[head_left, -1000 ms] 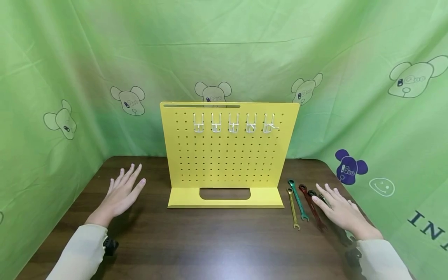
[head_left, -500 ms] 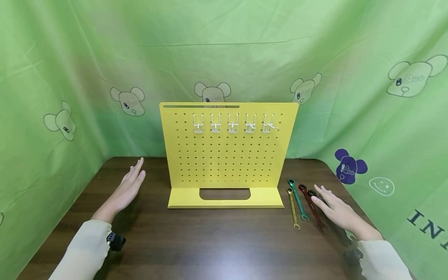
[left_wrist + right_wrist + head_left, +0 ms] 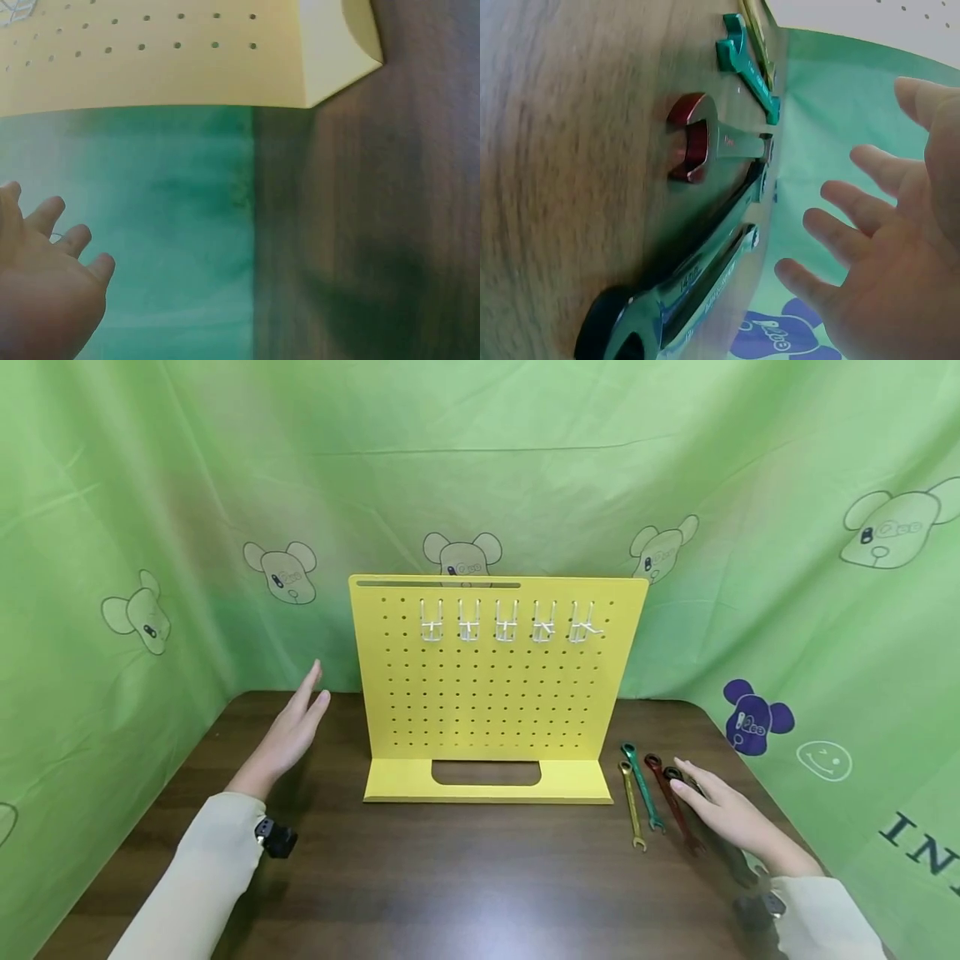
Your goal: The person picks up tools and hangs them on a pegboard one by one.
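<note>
My left hand [image 3: 288, 731] is held above the left side of the table, fingers straight, nothing in it. In the left wrist view that hand [image 3: 56, 285] shows its palm side near the pegboard. My right hand [image 3: 731, 810] hovers over the wrenches at the right, fingers extended, holding nothing. A gold wrench [image 3: 632, 806], a green wrench [image 3: 642, 789] and a red wrench [image 3: 672, 802] lie side by side. A black wrench [image 3: 672, 773] is partly hidden under the right hand. The right wrist view shows a dark wrench [image 3: 697, 259] with another silvery wrench [image 3: 716, 289] beside it.
A yellow pegboard [image 3: 495, 693] stands upright on its base at the middle back of the brown table [image 3: 450, 877]. Several white wire hooks [image 3: 506, 622] hang in a row near its top. A green printed curtain [image 3: 525, 460] surrounds the table's back and sides.
My left hand has turned from palm down to edge-on and moved slightly up and to the right. The right hand stays over the wrenches with hardly any motion. The head view has shifted slightly.
</note>
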Tool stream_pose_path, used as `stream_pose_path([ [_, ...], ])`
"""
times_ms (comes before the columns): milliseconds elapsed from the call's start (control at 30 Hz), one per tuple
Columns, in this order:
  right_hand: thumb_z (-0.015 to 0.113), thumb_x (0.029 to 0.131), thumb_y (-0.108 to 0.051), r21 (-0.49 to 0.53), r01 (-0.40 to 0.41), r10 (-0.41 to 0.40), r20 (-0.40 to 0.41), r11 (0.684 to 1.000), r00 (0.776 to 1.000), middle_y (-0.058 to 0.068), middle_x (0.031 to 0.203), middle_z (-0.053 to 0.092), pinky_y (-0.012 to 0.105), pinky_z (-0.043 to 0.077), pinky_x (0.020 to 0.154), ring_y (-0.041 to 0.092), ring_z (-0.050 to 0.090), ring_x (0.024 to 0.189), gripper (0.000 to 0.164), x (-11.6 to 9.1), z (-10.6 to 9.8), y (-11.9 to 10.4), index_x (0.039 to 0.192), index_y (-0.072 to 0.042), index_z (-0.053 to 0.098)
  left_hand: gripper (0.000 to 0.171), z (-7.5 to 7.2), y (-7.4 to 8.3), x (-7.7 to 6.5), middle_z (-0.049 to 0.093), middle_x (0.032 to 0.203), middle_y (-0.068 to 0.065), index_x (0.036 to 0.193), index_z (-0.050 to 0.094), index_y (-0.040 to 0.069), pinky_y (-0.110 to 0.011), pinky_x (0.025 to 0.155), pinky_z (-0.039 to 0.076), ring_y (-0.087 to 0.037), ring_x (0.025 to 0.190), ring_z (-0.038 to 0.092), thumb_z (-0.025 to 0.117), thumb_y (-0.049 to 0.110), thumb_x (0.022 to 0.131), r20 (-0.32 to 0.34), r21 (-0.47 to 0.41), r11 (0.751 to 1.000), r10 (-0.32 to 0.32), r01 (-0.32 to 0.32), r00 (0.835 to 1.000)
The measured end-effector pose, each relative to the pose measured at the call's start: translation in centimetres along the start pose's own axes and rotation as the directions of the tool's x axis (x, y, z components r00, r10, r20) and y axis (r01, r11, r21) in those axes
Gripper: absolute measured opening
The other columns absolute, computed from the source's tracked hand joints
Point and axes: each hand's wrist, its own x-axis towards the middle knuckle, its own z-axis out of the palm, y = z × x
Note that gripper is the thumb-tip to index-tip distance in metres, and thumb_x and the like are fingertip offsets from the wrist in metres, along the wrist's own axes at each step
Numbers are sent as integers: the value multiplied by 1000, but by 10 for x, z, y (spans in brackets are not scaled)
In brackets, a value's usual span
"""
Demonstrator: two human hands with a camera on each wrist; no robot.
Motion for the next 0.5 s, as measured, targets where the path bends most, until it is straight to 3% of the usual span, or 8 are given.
stream_pose_path([
  [200, 51, 106, -33, -6, 17, -17, -15, 1000, 1000, 39, 146, 34, 75, 33, 98, 60, 32, 132, 61, -3, 1, -3, 147, 10, 37, 68, 3, 13, 16, 9, 167, -2, 159, -6, 40, -64, 117, 15, -30, 151, 11, 34, 56, 105, -39, -29, 999, 38, -39, 999],
  [500, 52, 106, -32, 40, 14, -14, 1, 999, 1000, 36, 146, 37, 72, 38, 96, 60, 33, 131, 60, -4, 4, -7, 146, 10, 38, 83, 2, 38, 43, 22, 164, -12, 161, 1, 31, -59, 117, 25, -36, 145, 30, 59, 35, 102, -100, -26, 992, 119, -122, 988],
])
